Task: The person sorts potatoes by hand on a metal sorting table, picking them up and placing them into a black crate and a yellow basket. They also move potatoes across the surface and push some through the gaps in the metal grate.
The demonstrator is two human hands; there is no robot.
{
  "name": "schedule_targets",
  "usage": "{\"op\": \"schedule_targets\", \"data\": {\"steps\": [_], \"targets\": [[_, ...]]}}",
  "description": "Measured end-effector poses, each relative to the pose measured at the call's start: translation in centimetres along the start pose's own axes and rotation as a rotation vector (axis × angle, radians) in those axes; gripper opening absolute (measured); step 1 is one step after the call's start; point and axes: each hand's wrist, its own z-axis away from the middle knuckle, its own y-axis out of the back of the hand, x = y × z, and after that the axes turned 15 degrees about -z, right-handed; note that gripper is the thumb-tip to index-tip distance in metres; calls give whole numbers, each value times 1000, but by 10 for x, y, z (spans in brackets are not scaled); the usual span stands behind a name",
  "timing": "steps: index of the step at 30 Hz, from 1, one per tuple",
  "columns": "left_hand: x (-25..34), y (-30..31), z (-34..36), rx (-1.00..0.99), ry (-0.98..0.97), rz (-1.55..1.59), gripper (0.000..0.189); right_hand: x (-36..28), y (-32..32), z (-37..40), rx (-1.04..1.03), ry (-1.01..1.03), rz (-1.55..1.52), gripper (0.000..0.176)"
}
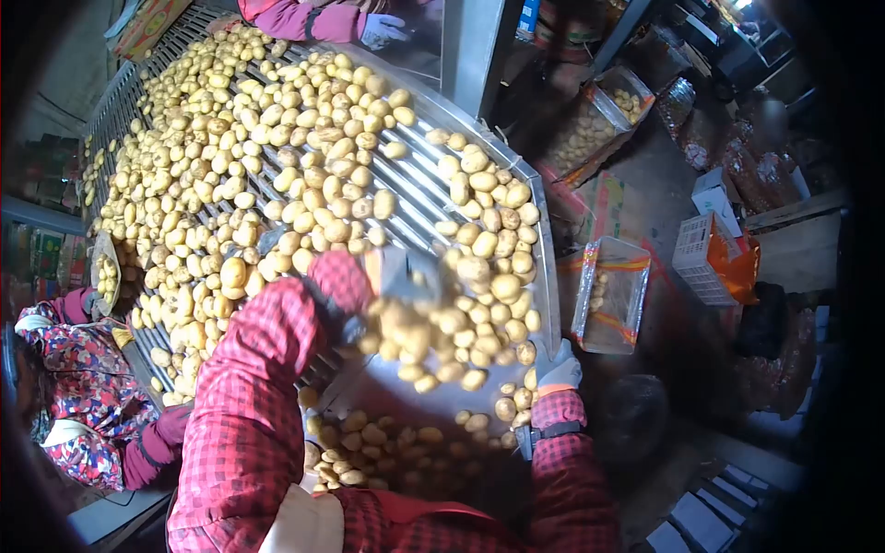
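Many yellow potatoes cover a slatted metal table. My left hand, in a grey glove, reaches over the slats among the potatoes. Motion smears its fingers. Just below it, a blurred bunch of potatoes is moving over a smooth metal surface near me. My right hand, also gloved, is closed round the raised metal rim at the table's right side. Under the near edge, more potatoes lie in shadow.
A co-worker's floral sleeve is at the left, near a scoop-like container of potatoes. Another person's gloved hand shows at the top. A metal post stands beyond the rim. Boxes and a white crate are to the right.
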Motion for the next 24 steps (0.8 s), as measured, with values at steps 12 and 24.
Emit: {"op": "schedule_targets", "data": {"steps": [12,24], "targets": [[-19,62,-97,804,783,-83,55,3,-1,0,12,29,-90,64],[7,6,-134,594,418,-621,40,0,3,0,-71,-33,6,85]]}}
